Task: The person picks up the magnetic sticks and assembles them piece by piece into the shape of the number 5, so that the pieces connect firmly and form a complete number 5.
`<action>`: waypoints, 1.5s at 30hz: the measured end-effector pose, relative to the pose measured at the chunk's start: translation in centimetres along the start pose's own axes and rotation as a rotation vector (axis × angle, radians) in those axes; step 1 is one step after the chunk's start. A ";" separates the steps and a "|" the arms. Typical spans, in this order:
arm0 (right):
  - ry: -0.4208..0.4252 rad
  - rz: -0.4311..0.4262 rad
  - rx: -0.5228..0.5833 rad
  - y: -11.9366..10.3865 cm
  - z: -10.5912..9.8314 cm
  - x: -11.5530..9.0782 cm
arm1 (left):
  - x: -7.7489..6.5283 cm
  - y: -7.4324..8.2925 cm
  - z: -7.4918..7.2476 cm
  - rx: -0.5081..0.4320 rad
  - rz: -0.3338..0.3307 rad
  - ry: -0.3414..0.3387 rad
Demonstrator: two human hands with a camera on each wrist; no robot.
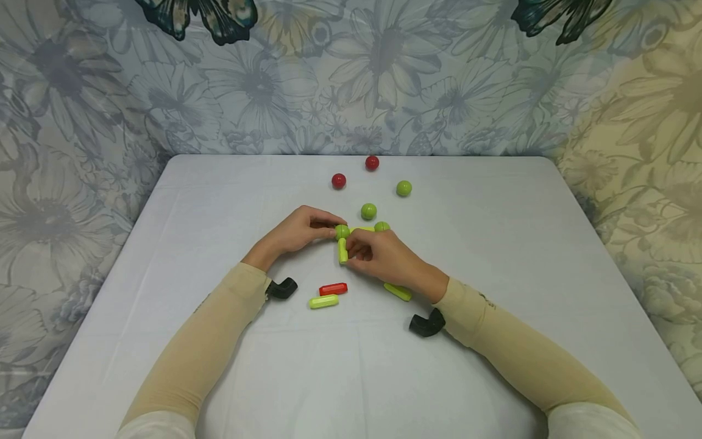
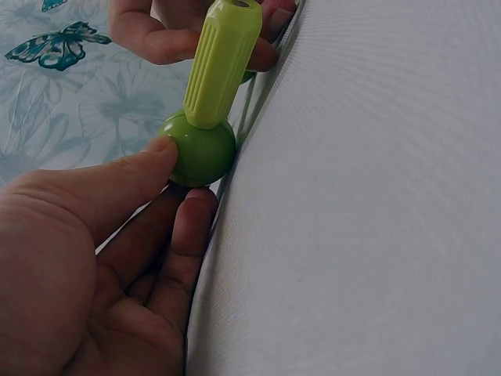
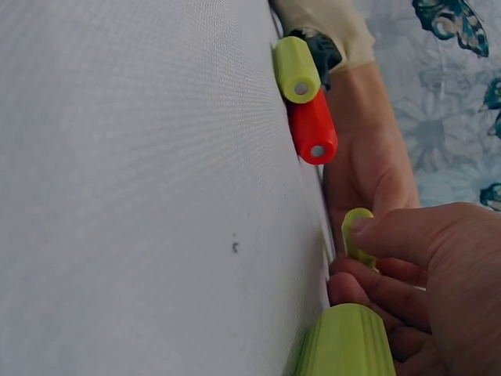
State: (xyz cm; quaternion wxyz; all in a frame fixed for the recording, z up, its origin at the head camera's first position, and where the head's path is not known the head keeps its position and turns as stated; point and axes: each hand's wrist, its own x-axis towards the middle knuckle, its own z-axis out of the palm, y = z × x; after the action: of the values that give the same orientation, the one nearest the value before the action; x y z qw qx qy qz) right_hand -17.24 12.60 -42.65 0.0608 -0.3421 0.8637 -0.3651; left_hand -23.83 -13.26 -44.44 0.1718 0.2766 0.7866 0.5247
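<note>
My left hand (image 1: pixel 298 230) pinches a green ball (image 2: pixel 202 153) between thumb and fingers, close over the white table. A yellow-green ribbed rod (image 1: pixel 342 250) meets that ball and points toward the person. My right hand (image 1: pixel 384 253) holds this rod between thumb and fingers; in the right wrist view its thumb (image 3: pixel 391 233) lies on the rod. Behind the right hand, another yellow-green rod (image 1: pixel 362 229) runs from the held ball to a second green ball (image 1: pixel 382 226), both partly hidden by that hand.
Beyond the hands lie two loose green balls (image 1: pixel 368 211) and two red balls (image 1: pixel 339 181). Nearer the person are a red rod (image 3: pixel 313 129) and a yellow-green rod (image 1: pixel 323 302), side by side. One more yellow-green rod (image 1: pixel 397 292) lies under the right wrist. Black wrist mounts (image 1: pixel 428 323) project from both sleeves.
</note>
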 end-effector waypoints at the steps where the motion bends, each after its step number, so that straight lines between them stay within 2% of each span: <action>1: -0.001 0.001 -0.003 0.0 0.0 0.0 | 0.0 0.0 0.0 0.000 0.001 -0.001; 9: -0.004 0.007 -0.010 0.0 0.0 0.1 | 0.0 0.0 0.0 0.004 0.004 -0.003; 13: -0.027 0.014 -0.014 -0.1 -0.7 0.0 | 0.1 -0.1 -0.1 0.000 0.007 -0.006; 17: -0.019 0.004 -0.021 -0.2 -3.0 0.0 | 0.2 0.0 -0.1 -0.008 0.004 -0.022; 23: 0.060 -0.040 -0.016 1.2 -7.4 1.2 | 0.3 0.3 -0.3 0.000 -0.028 -0.021; 28: 0.045 0.003 -0.014 2.9 -9.7 2.5 | 0.4 0.4 -0.5 0.032 -0.035 -0.030; 33: -0.014 0.057 -0.033 4.8 -10.2 3.7 | 0.8 0.3 -0.8 0.074 -0.021 -0.040; 38: -0.069 0.096 -0.034 6.1 -9.8 4.9 | 1.2 0.3 -1.1 0.075 -0.024 -0.038; 45: -0.157 0.165 -0.022 6.5 -9.6 6.2 | 1.7 0.5 -1.2 0.069 -0.013 -0.049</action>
State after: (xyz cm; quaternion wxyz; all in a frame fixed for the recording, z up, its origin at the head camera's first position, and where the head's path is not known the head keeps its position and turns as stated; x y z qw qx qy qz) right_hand -28.90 17.57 -39.15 0.1543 -0.2980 0.8854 -0.3217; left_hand -25.72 -12.96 -43.51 0.1848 0.2897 0.8016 0.4893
